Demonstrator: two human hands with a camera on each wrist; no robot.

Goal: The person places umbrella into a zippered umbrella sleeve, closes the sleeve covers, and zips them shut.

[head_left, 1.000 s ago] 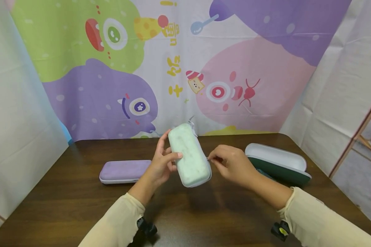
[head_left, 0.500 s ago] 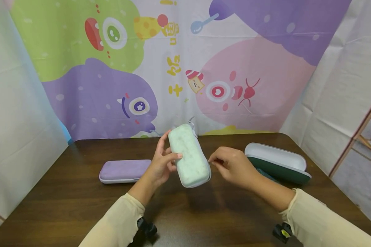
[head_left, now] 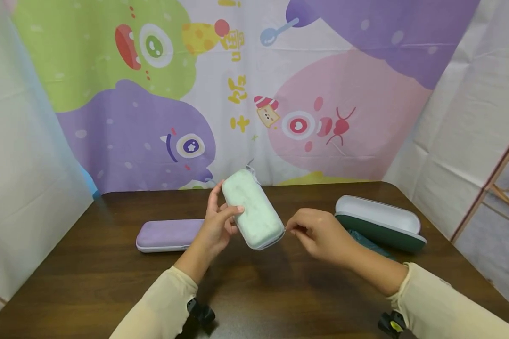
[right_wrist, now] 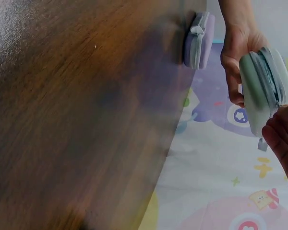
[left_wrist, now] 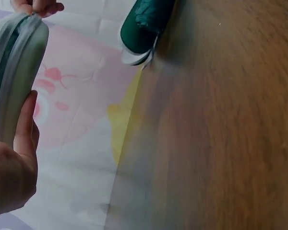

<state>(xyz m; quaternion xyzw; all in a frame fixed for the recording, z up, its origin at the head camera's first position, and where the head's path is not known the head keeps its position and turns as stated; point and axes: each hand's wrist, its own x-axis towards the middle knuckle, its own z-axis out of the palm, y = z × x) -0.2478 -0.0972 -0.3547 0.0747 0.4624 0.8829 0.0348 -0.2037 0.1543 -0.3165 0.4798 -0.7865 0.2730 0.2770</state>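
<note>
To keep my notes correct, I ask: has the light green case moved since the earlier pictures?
Yes. In the head view, the light green case has shifted slightly to the picture's left, judged against the printed backdrop behind it.

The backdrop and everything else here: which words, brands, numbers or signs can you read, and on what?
"!", apparently, sideways atop the yellow lettering on the backdrop.
The other yellow characters: sideways and stylised; I can't read them reliably.
Black device at right wrist: yellowish mark, too small to read.
Mint-green case, purple case, dark green case: no lettering visible.
</note>
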